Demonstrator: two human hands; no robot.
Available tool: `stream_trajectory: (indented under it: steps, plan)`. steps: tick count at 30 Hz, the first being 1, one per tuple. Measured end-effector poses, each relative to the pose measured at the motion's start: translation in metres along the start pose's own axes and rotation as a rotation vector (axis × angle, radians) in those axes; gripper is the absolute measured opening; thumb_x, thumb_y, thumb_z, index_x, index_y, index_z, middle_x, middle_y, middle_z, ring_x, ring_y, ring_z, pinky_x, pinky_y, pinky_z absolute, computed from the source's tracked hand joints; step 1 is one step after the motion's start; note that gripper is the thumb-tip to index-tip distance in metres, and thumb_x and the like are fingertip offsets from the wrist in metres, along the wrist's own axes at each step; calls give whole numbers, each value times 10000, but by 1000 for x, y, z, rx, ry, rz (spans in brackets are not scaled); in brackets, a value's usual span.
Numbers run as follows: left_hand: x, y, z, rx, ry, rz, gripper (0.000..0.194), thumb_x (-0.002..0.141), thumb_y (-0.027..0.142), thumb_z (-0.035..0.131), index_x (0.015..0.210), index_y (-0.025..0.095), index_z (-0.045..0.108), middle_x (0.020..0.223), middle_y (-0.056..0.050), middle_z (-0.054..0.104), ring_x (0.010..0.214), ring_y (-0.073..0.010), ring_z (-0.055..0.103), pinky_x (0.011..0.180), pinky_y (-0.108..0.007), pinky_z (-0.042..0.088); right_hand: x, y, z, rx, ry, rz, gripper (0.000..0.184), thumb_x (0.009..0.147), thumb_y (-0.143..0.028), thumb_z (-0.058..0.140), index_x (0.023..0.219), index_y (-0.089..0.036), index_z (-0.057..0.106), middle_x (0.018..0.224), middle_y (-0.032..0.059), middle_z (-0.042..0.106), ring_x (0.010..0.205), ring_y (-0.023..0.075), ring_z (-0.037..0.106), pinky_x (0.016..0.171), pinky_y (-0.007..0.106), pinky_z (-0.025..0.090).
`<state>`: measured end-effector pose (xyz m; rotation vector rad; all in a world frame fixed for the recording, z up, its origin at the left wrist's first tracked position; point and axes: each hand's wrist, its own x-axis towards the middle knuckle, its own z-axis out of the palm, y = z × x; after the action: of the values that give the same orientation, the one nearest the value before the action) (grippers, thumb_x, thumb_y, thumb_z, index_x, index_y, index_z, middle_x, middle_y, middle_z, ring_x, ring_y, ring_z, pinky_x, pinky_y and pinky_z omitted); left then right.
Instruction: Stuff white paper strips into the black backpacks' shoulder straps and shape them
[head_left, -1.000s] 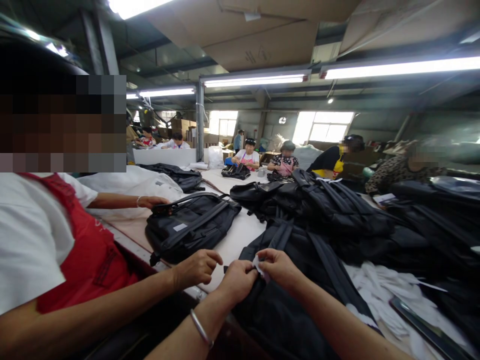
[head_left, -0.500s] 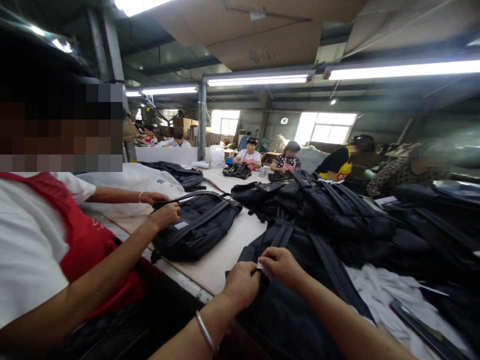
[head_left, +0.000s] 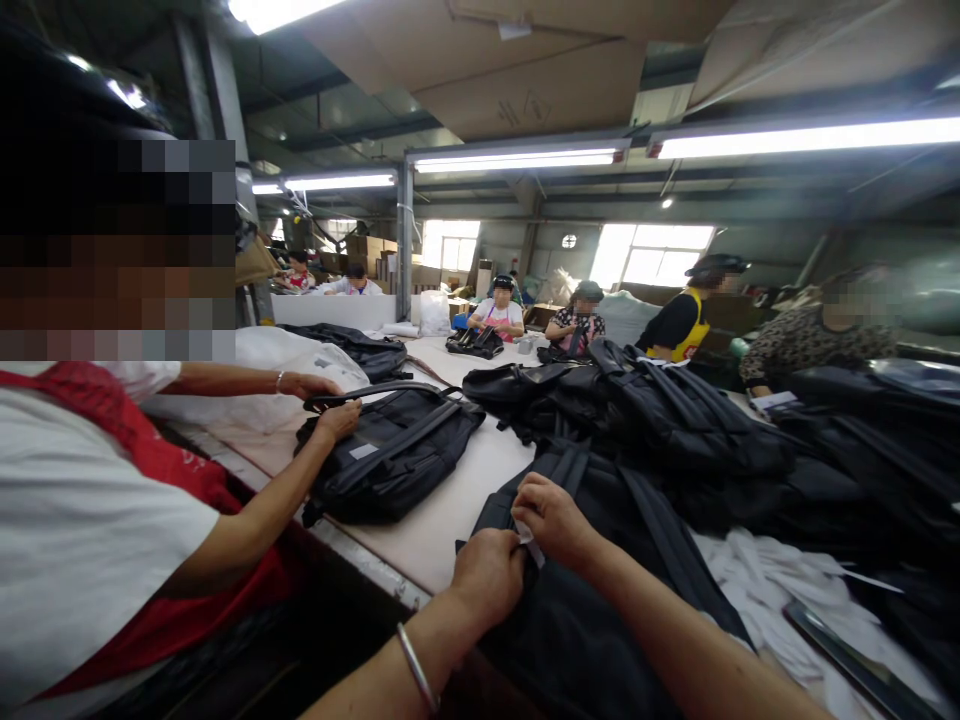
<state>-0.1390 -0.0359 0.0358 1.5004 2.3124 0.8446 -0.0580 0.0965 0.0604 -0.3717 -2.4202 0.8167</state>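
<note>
The right hand's (head_left: pixel 553 515) thumb and forefinger pinch a white slip (head_left: pixel 532 547) at the edge of a black backpack (head_left: pixel 592 620). The left hand (head_left: pixel 487 575), at 8 o'clock from the slip, has its fingers curled and pressed together on the backpack's edge, the thumb tip just beside the slip. The backpack lies beneath both hands at the edge of the table (head_left: pixel 499 470). From the 2 hands, a co-worker's hand (head_left: pixel 341 421) grips another bag (head_left: pixel 420 440) at 10 o'clock, piled backpacks (head_left: pixel 682 420) sit at 1 to 2, and white strips (head_left: pixel 780 600) at 3.
</note>
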Motion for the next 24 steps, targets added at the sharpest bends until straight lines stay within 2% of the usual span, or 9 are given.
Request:
stream_trajectory:
  steps: [2, 5, 7, 10, 13, 16, 18, 21, 24]
  plan:
    - [4, -5, -1, -66, 10, -7, 276, 866, 309, 470, 818, 211, 723, 837, -85, 736, 785, -235, 666, 637, -293, 369, -2, 1, -3, 21, 34, 93, 173, 824, -218, 542, 681, -183, 633, 777, 26, 600, 745, 154, 571, 704, 268, 433]
    - [6, -11, -2, -183, 4, -5, 290, 868, 307, 464, 788, 207, 724, 827, -63, 737, 783, -203, 659, 646, -267, 387, -12, 3, -5, -53, 83, 313, 353, 878, -394, 506, 628, -169, 613, 601, 13, 567, 614, 146, 529, 581, 267, 357]
    - [6, -12, -3, -218, -7, 11, 291, 864, 299, 463, 801, 208, 732, 829, -50, 738, 774, -187, 656, 652, -257, 392, -20, 4, -2, -28, 15, 474, 450, 852, -470, 535, 527, -162, 581, 490, 5, 512, 519, 129, 473, 516, 271, 286]
    - [5, -10, -7, -195, -10, 59, 278, 845, 278, 475, 850, 211, 745, 851, -36, 738, 788, -180, 647, 682, -256, 399, -28, 3, 7, 130, -88, 643, 400, 810, -395, 577, 486, -161, 551, 432, -10, 478, 439, 104, 412, 473, 264, 248]
    - [9, -9, -16, -191, -38, 126, 280, 836, 293, 490, 828, 186, 749, 775, -22, 716, 760, -173, 621, 674, -247, 401, -28, 2, 15, 198, -76, 665, 296, 798, -275, 529, 523, -166, 541, 442, -20, 485, 430, 97, 397, 467, 249, 271]
    - [20, -9, -25, -167, -69, 165, 390, 896, 386, 438, 773, 163, 733, 663, -4, 664, 664, -149, 584, 596, -238, 371, -26, 2, 19, 209, -48, 632, 266, 764, -203, 506, 501, -168, 520, 452, -20, 481, 458, 98, 408, 485, 246, 276]
    - [26, -7, -27, -29, -24, 171, 428, 914, 415, 428, 715, 161, 710, 625, -8, 640, 614, -142, 560, 562, -247, 339, -24, 2, 20, 202, -23, 599, 260, 748, -184, 510, 488, -168, 509, 459, -25, 470, 481, 97, 404, 497, 247, 260]
    - [27, -2, -24, 170, 80, 205, 365, 911, 344, 453, 680, 166, 672, 696, -44, 653, 633, -159, 563, 579, -278, 319, -23, 3, 18, 192, 16, 570, 264, 724, -175, 539, 465, -168, 489, 468, -32, 445, 511, 94, 385, 507, 246, 238]
    - [20, 0, -18, 348, 183, 429, 331, 936, 266, 402, 720, 180, 638, 767, -62, 644, 678, -181, 569, 603, -310, 313, -25, 2, 15, 224, 1, 618, 259, 710, -151, 505, 455, -176, 466, 438, -38, 413, 469, 91, 364, 482, 243, 239]
